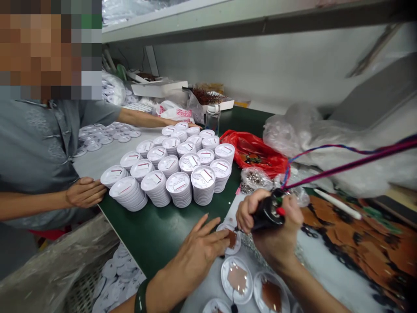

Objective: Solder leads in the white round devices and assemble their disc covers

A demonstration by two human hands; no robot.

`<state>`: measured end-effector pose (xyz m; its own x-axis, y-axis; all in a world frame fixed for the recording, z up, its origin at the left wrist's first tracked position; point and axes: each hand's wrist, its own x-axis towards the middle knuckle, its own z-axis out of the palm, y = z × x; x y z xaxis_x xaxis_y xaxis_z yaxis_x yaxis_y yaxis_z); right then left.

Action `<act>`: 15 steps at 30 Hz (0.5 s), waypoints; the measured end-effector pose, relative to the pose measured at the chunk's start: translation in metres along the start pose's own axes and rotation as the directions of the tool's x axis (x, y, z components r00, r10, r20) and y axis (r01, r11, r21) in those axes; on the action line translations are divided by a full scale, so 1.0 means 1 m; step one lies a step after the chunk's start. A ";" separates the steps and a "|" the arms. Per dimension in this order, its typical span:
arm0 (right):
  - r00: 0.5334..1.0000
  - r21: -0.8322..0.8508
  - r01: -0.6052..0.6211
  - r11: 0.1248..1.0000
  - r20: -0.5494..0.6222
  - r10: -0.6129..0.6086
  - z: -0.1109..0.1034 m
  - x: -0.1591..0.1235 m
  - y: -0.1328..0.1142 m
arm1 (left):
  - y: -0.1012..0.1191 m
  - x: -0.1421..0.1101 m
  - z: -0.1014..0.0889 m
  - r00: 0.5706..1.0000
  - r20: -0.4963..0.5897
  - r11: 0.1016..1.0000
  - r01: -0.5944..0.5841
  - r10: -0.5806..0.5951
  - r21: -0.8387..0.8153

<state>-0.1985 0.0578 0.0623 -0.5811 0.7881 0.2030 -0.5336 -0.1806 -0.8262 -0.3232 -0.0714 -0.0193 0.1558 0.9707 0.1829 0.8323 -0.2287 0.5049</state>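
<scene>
My right hand (276, 234) is wrapped round a black electric screwdriver (267, 211) with a red button. A red-and-blue cord runs from its top to the right. The tool's tip points left, at a white round plastic housing (237, 248) with a brown circuit board inside. My left hand (198, 245), fingers spread, rests its fingertips on that housing and partly covers it. Nearer to me lie more white housings with brown boards, among them one round housing (224, 291) with a black wire end and another round housing (257, 284).
Stacks of white round covers (178, 184) stand on the green table (156, 234). Brown circuit boards (352, 234) lie at right, with a red bag (260, 152) and a bag of screws (256, 178) behind. A co-worker's hand (86, 191) touches the stacks' left side.
</scene>
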 end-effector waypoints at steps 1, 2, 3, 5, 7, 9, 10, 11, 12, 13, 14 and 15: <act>1.000 -0.003 -0.009 1.000 -0.006 0.009 -0.001 0.003 0.005 | -0.003 0.000 0.003 0.999 0.033 1.000 -0.002 0.002 -0.002; 1.000 -0.003 -0.020 1.000 -0.012 0.020 -0.002 0.005 0.010 | -0.006 0.000 0.006 0.998 0.055 1.000 0.002 -0.002 -0.008; 0.999 -0.001 -0.030 1.000 -0.018 0.030 -0.003 0.006 0.014 | -0.007 0.001 0.009 0.998 0.069 1.000 0.008 -0.007 -0.014; 0.999 0.008 -0.048 0.999 -0.019 0.048 -0.004 0.008 0.018 | -0.008 0.002 0.011 0.998 0.070 1.000 0.007 -0.005 -0.029; 0.998 0.016 -0.058 0.998 -0.020 0.058 -0.004 0.009 0.020 | -0.008 0.002 0.013 0.998 0.056 0.999 -0.007 0.010 -0.045; 0.998 0.022 -0.058 0.998 -0.018 0.059 -0.004 0.009 0.020 | -0.010 0.002 0.014 0.999 0.033 0.998 -0.030 0.032 -0.055; 0.998 0.024 -0.059 0.998 -0.014 0.059 -0.004 0.010 0.019 | -0.010 0.002 0.015 0.999 0.016 0.998 -0.042 0.043 -0.056; 0.998 0.027 -0.061 0.998 -0.007 0.061 -0.004 0.010 0.019 | -0.011 0.001 0.016 0.999 -0.001 0.997 -0.052 0.052 -0.057; 0.998 0.028 -0.066 0.997 0.004 0.066 -0.004 0.010 0.019 | -0.011 0.001 0.016 0.998 -0.014 0.996 -0.062 0.061 -0.058; 0.997 0.028 -0.073 0.997 0.016 0.072 -0.005 0.010 0.020 | -0.012 0.001 0.016 0.998 -0.023 0.996 -0.067 0.066 -0.060; 0.997 0.026 -0.078 0.997 0.023 0.078 -0.005 0.010 0.020 | -0.012 0.001 0.016 0.997 -0.026 0.995 -0.074 0.073 -0.064; 0.996 0.022 -0.082 0.996 0.023 0.082 -0.006 0.010 0.021 | -0.012 0.001 0.015 0.997 -0.025 0.994 -0.081 0.079 -0.069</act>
<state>-0.2118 0.0649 0.0441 -0.6370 0.7567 0.1471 -0.4975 -0.2577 -0.8283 -0.3251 -0.0666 -0.0379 0.2082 0.9474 0.2431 0.7783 -0.3111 0.5454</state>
